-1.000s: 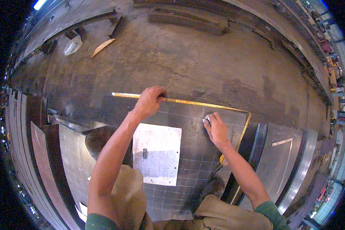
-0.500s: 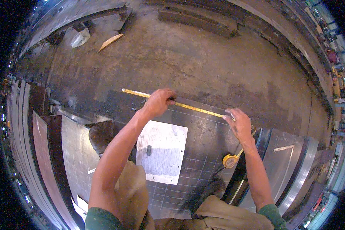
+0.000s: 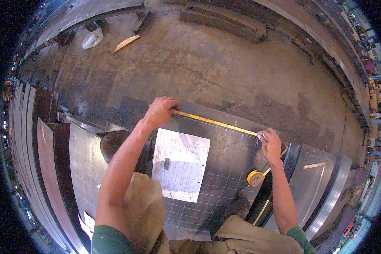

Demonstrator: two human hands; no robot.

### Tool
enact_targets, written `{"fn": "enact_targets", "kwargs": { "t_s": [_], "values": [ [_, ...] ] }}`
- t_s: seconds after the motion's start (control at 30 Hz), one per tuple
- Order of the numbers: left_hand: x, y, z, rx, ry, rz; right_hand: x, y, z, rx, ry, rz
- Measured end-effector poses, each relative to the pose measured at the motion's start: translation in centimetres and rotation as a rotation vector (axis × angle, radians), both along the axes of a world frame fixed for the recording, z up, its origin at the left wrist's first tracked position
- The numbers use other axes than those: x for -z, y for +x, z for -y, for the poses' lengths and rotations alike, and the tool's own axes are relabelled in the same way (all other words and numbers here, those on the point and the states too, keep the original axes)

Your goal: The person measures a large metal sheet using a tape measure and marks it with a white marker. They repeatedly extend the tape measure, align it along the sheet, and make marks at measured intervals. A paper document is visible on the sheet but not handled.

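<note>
A yellow tape measure blade is stretched along the far edge of a dark steel plate marked with a grid of pale lines. My left hand is closed on the blade at the plate's far left corner, hiding its end. Toward the far right corner, my right hand pinches the blade; something small and pale shows at its fingertips, too small to name. Past that hand the blade bends back to the round yellow tape case, lying near the plate's right edge. A printed drawing sheet with a small dark mark lies on the plate.
Steel beams and plates stand close on the left. On the right are more steel pieces. Across the concrete floor lie a wood piece, a clear plastic bag and a long steel beam.
My left hand has moved left along the blade to the plate's corner, and the blade no longer sticks out past it. My right hand has shifted slightly right and nearer, still on the blade.
</note>
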State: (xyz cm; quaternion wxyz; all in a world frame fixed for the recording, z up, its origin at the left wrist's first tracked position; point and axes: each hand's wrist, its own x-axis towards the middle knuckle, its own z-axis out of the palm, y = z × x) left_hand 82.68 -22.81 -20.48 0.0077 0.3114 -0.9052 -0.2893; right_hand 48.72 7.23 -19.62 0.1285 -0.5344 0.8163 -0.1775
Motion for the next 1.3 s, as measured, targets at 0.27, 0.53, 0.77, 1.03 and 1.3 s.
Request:
{"fn": "enact_targets", "kwargs": {
  "t_s": [0.27, 0.53, 0.77, 1.03, 1.3],
  "values": [
    [0.6, 1.3, -0.9, -0.017, -0.163, 0.038, 0.1, -2.0, -3.1, 0.032, -0.075, 0.099],
    [1.1, 1.3, -1.2, -0.037, -0.217, -0.004, 0.6, -2.3, -4.1, 0.109, -0.046, 0.025],
    [1.1, 1.3, -0.9, -0.040, -0.199, 0.021, 0.4, -2.6, -4.3, 0.143, -0.024, 0.033],
    [1.9, 1.3, -0.6, -0.029, -0.185, -0.035, 0.9, -3.0, -4.9, 0.127, -0.044, 0.054],
    [1.8, 1.0, -0.6, -0.047, -0.171, -0.042, 0.6, -3.4, -5.8, 0.149, -0.045, 0.001]
  ]
}}
